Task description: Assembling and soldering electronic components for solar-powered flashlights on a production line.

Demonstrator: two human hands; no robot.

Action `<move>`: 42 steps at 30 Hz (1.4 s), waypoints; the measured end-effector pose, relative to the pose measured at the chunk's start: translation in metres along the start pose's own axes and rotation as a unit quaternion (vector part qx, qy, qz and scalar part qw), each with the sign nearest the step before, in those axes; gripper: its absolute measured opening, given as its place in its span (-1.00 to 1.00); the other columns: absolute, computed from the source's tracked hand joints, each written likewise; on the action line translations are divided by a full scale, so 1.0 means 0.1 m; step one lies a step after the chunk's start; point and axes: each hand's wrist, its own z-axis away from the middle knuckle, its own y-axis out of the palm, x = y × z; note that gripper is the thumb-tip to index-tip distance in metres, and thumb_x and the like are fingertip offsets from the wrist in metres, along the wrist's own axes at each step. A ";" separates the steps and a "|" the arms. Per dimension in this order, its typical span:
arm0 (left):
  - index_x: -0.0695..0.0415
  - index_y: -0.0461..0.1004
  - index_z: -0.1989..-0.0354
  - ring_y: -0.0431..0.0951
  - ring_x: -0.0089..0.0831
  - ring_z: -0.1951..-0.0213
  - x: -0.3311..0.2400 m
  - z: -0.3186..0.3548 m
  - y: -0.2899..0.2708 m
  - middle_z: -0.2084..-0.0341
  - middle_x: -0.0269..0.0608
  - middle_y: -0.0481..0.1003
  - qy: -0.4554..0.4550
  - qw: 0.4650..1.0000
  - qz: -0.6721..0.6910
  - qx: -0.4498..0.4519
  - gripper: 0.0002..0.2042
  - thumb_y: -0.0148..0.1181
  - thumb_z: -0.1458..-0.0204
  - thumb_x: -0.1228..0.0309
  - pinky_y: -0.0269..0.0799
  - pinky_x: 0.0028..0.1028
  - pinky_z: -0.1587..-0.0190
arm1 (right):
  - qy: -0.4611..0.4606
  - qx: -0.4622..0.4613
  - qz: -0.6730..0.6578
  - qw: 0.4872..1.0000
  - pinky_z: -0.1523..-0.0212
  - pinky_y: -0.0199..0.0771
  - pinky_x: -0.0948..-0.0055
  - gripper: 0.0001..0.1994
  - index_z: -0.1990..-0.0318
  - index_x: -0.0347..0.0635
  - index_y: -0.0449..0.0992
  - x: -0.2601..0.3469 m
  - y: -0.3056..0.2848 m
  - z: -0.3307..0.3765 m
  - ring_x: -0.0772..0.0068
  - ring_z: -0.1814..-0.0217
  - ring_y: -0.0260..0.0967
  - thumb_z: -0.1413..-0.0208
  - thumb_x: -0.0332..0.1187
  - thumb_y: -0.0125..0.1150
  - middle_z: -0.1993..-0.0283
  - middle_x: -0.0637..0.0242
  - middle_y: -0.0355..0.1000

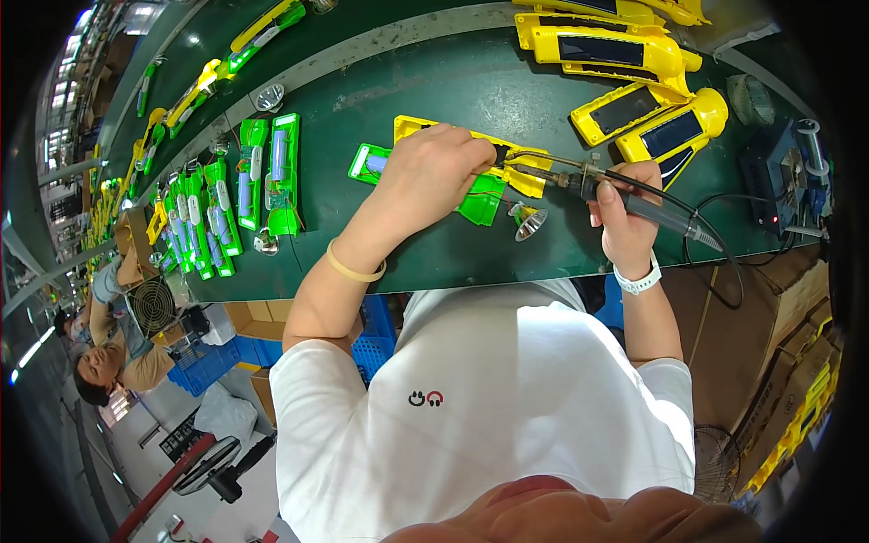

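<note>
My left hand [434,172] is closed over a yellow lamp shell [534,185] on the green bench. Its thumb and fingers press together by a dark piece at the shell's middle; what they pinch is hidden. In my right hand [629,213] is a soldering iron [650,212] with a grey handle, its tip pointing left into the shell. Partly under my left hand lies a green casing [482,203] with a thin red wire. Beside it, a round silver reflector [530,224] sits near the bench's front edge.
Yellow shells with dark panels [672,133] are piled at the far right. A soldering station [763,185] with a cable and a solder spool [813,149] stands right. Several green casings with batteries [279,154] lie left. Another person [104,362] is farther left, near a fan [152,303].
</note>
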 end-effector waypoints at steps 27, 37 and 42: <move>0.11 0.43 0.49 0.45 -0.25 0.43 -0.03 -0.01 0.09 0.58 -0.24 0.39 0.017 0.999 -0.040 -0.029 -0.90 0.19 0.23 0.54 0.38 -0.33 0.40 | -0.084 0.003 -0.008 0.996 0.60 0.29 0.65 -0.76 0.25 -0.23 0.18 0.24 -0.14 -0.01 0.64 0.61 0.24 -0.09 -0.42 0.14 0.42 0.29 0.31; 0.17 0.42 0.55 0.46 -0.24 0.44 -0.02 0.01 0.08 0.59 -0.17 0.41 0.032 0.998 -0.029 -0.041 -0.98 0.10 0.18 0.51 0.38 -0.30 0.41 | -0.018 0.056 0.078 0.995 0.56 0.20 0.69 -0.78 0.33 -0.22 0.22 0.07 -0.08 -0.05 0.72 0.58 0.20 -0.04 -0.45 0.21 0.50 0.39 0.33; 0.16 0.42 0.54 0.46 -0.24 0.44 -0.02 0.02 0.08 0.58 -0.18 0.42 0.026 0.998 -0.028 -0.042 -0.98 0.10 0.17 0.51 0.38 -0.30 0.41 | -0.015 0.075 0.128 0.989 0.49 0.23 0.66 -0.78 0.37 -0.23 0.28 0.01 -0.12 -0.13 0.71 0.51 0.20 -0.02 -0.41 0.24 0.50 0.41 0.33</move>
